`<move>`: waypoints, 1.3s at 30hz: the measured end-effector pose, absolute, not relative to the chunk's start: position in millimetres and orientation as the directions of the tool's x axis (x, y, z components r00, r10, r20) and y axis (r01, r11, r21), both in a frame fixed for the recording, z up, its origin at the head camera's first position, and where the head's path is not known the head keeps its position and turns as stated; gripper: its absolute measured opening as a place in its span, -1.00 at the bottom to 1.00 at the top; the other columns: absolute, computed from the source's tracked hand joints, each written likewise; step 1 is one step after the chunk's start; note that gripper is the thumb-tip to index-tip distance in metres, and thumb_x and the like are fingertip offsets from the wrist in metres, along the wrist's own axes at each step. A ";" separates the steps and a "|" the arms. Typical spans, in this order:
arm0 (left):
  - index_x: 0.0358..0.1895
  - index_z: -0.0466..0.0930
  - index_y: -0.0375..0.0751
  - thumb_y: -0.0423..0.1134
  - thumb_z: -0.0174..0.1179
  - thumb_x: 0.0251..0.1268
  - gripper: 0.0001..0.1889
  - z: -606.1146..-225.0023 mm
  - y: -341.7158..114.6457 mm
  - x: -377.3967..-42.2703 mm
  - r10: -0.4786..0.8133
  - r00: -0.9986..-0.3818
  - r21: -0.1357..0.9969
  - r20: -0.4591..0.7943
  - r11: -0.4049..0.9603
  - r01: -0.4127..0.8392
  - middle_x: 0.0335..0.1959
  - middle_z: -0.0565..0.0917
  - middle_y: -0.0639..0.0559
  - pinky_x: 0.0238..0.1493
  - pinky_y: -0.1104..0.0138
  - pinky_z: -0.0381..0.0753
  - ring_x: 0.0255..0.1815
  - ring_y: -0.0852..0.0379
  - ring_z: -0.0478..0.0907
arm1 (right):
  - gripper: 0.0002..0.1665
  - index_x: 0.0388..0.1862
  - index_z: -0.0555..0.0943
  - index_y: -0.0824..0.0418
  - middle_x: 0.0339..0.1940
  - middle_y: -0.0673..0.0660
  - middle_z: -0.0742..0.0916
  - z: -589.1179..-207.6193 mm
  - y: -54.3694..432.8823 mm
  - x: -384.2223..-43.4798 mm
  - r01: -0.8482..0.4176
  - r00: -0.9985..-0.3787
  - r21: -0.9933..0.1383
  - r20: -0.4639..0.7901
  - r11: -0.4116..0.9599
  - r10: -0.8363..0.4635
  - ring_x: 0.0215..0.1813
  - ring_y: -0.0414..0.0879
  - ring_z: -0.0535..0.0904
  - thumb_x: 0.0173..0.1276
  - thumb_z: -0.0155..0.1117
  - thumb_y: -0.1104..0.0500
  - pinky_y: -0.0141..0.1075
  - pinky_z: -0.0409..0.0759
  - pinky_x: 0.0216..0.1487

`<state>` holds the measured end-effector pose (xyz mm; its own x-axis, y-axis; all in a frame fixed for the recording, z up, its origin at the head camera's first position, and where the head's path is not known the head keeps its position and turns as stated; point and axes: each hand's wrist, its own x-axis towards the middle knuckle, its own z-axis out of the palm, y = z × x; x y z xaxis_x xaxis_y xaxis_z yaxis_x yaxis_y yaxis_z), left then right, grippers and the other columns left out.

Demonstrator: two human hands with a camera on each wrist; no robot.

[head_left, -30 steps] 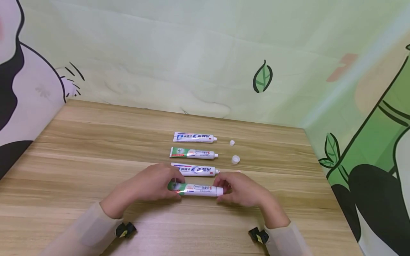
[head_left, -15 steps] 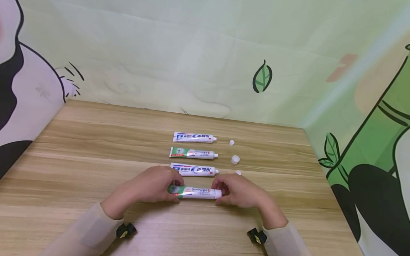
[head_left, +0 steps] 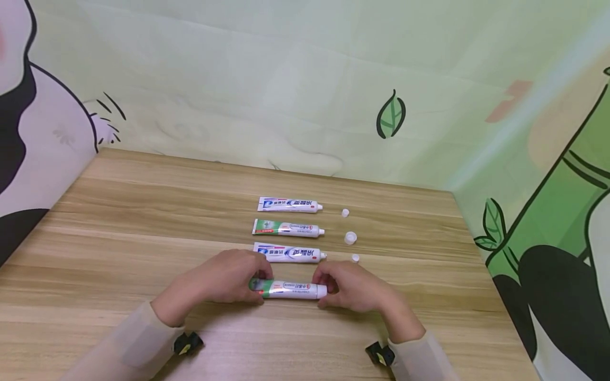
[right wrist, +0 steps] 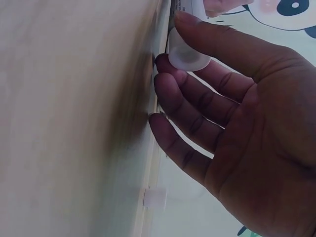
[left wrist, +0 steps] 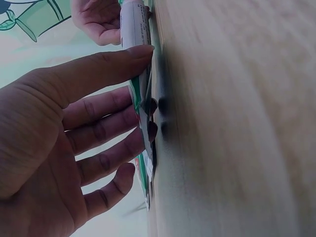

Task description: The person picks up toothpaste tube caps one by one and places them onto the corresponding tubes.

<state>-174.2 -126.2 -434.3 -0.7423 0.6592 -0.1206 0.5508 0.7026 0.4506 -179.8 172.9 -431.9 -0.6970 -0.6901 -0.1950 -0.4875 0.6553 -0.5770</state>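
Your left grip [head_left: 233, 276] and right grip [head_left: 353, 286] pinch opposite ends of the capped green-and-white toothpaste tube [head_left: 292, 289], likely for steadiness.

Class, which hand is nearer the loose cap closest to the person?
Right: the cap lies just beyond the right hand; the left hand is farther, to its left.

Head camera looks forward and down; close wrist views share the capped tube [head_left: 288, 289].
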 end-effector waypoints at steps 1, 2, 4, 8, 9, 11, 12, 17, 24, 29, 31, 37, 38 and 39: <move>-0.15 0.74 0.07 0.00 0.58 0.06 -0.68 -434.4 -126.1 -174.3 0.662 -0.740 0.447 -0.119 0.702 0.555 -0.29 0.63 0.32 -0.18 0.30 0.53 -0.32 0.31 0.47 | -0.64 -0.09 0.63 0.02 -0.32 -0.15 0.64 -431.9 172.6 -179.7 -0.487 -0.698 -0.576 -0.196 0.657 -0.689 -0.23 -0.19 0.58 0.20 0.61 0.13 -0.38 0.59 -0.13; -0.15 0.73 0.07 0.00 0.58 0.06 -0.69 -434.5 -126.1 -174.4 0.664 -0.738 0.444 -0.118 0.700 0.559 -0.29 0.62 0.32 -0.18 0.31 0.53 -0.32 0.32 0.47 | -0.64 -0.09 0.63 0.02 -0.32 -0.15 0.64 -432.0 172.3 -179.5 -0.488 -0.698 -0.575 -0.195 0.657 -0.689 -0.23 -0.19 0.58 0.20 0.61 0.13 -0.38 0.58 -0.13; -0.15 0.73 0.08 0.00 0.58 0.06 -0.69 -435.0 -126.3 -174.6 0.670 -0.733 0.439 -0.116 0.697 0.567 -0.30 0.61 0.33 -0.19 0.31 0.51 -0.33 0.31 0.46 | -0.64 -0.09 0.63 0.02 -0.32 -0.15 0.64 -432.0 171.9 -179.3 -0.490 -0.700 -0.572 -0.192 0.658 -0.688 -0.23 -0.19 0.58 0.19 0.61 0.13 -0.39 0.58 -0.13; -0.16 0.73 0.08 0.01 0.58 0.06 -0.69 -436.7 -126.9 -175.0 0.673 -0.731 0.429 -0.115 0.697 0.574 -0.30 0.59 0.34 -0.18 0.31 0.51 -0.32 0.31 0.45 | -0.64 -0.09 0.64 0.03 -0.32 -0.14 0.63 -432.3 171.6 -179.1 -0.496 -0.698 -0.568 -0.188 0.656 -0.691 -0.23 -0.18 0.57 0.19 0.61 0.13 -0.39 0.57 -0.14; -0.16 0.73 0.08 0.01 0.58 0.05 -0.69 -437.2 -127.0 -175.2 0.673 -0.731 0.427 -0.114 0.697 0.576 -0.30 0.59 0.34 -0.18 0.31 0.52 -0.32 0.31 0.45 | -0.65 -0.09 0.64 0.03 -0.32 -0.14 0.63 -432.3 171.5 -179.1 -0.497 -0.698 -0.567 -0.188 0.657 -0.691 -0.23 -0.18 0.57 0.19 0.61 0.13 -0.39 0.56 -0.14; -0.17 0.72 0.08 0.00 0.58 0.05 -0.69 -438.0 -127.0 -175.5 0.674 -0.731 0.422 -0.111 0.698 0.579 -0.30 0.59 0.34 -0.17 0.31 0.52 -0.31 0.31 0.45 | -0.65 -0.09 0.64 0.03 -0.32 -0.14 0.62 -432.6 171.7 -179.0 -0.498 -0.698 -0.566 -0.188 0.657 -0.691 -0.23 -0.18 0.57 0.20 0.60 0.13 -0.39 0.56 -0.15; -0.17 0.72 0.09 0.00 0.58 0.04 -0.69 -438.4 -126.9 -175.7 0.673 -0.731 0.420 -0.109 0.698 0.580 -0.30 0.59 0.34 -0.17 0.31 0.52 -0.31 0.31 0.45 | -0.65 -0.09 0.64 0.03 -0.32 -0.14 0.62 -432.8 171.8 -179.0 -0.498 -0.699 -0.565 -0.188 0.658 -0.690 -0.23 -0.18 0.56 0.20 0.60 0.13 -0.39 0.56 -0.15; -0.17 0.72 0.08 0.00 0.58 0.04 -0.68 -438.3 -127.0 -175.2 0.669 -0.734 0.415 -0.112 0.703 0.577 -0.29 0.59 0.33 -0.16 0.31 0.53 -0.30 0.31 0.45 | -0.65 -0.09 0.65 0.04 -0.31 -0.14 0.63 -433.8 172.0 -179.0 -0.491 -0.701 -0.571 -0.190 0.658 -0.687 -0.22 -0.18 0.57 0.20 0.60 0.13 -0.39 0.56 -0.14; -0.17 0.72 0.06 -0.03 0.59 0.03 -0.68 -437.2 -127.4 -175.4 0.672 -0.732 0.425 -0.110 0.698 0.577 -0.24 0.63 0.28 -0.12 0.27 0.56 -0.26 0.29 0.47 | -0.64 -0.08 0.64 0.03 -0.31 -0.14 0.63 -434.0 171.8 -179.3 -0.479 -0.703 -0.579 -0.197 0.659 -0.684 -0.21 -0.17 0.57 0.20 0.60 0.13 -0.39 0.57 -0.14; -0.14 0.72 0.04 -0.04 0.60 0.03 -0.67 -436.4 -128.3 -175.8 0.681 -0.725 0.432 -0.101 0.687 0.585 -0.18 0.67 0.23 -0.04 0.21 0.61 -0.20 0.27 0.51 | -0.63 -0.09 0.64 0.03 -0.31 -0.14 0.62 -433.3 172.1 -179.9 -0.476 -0.701 -0.587 -0.197 0.655 -0.685 -0.21 -0.16 0.57 0.18 0.61 0.14 -0.39 0.56 -0.14; -0.13 0.73 0.03 -0.02 0.60 0.04 -0.65 -436.3 -128.4 -175.7 0.680 -0.726 0.432 -0.104 0.689 0.583 -0.16 0.68 0.22 -0.02 0.21 0.62 -0.18 0.27 0.53 | -0.63 -0.08 0.64 0.03 -0.31 -0.14 0.63 -433.1 172.3 -180.0 -0.476 -0.700 -0.589 -0.197 0.654 -0.687 -0.21 -0.17 0.57 0.18 0.61 0.13 -0.39 0.56 -0.14; -0.11 0.73 0.03 0.03 0.59 0.04 -0.63 -437.0 -127.8 -175.7 0.670 -0.734 0.440 -0.110 0.695 0.569 -0.15 0.68 0.21 0.01 0.20 0.62 -0.17 0.26 0.55 | -0.62 -0.07 0.64 0.03 -0.30 -0.12 0.64 -432.8 173.2 -180.2 -0.467 -0.700 -0.599 -0.199 0.650 -0.686 -0.21 -0.16 0.58 0.18 0.61 0.12 -0.38 0.57 -0.13; -0.11 0.73 0.03 0.03 0.59 0.04 -0.63 -437.0 -127.7 -175.9 0.671 -0.734 0.441 -0.106 0.693 0.570 -0.15 0.68 0.21 0.00 0.20 0.62 -0.18 0.25 0.55 | -0.63 -0.07 0.64 0.03 -0.29 -0.12 0.64 -432.5 173.4 -180.3 -0.461 -0.702 -0.604 -0.200 0.650 -0.684 -0.20 -0.15 0.59 0.19 0.60 0.12 -0.37 0.58 -0.13; -0.11 0.73 0.03 0.03 0.58 0.04 -0.63 -436.5 -127.7 -176.0 0.671 -0.734 0.444 -0.100 0.690 0.571 -0.16 0.68 0.21 0.00 0.20 0.62 -0.18 0.25 0.55 | -0.63 -0.06 0.65 0.03 -0.29 -0.12 0.65 -432.1 173.7 -180.4 -0.455 -0.703 -0.610 -0.201 0.649 -0.682 -0.20 -0.15 0.60 0.19 0.60 0.12 -0.37 0.59 -0.12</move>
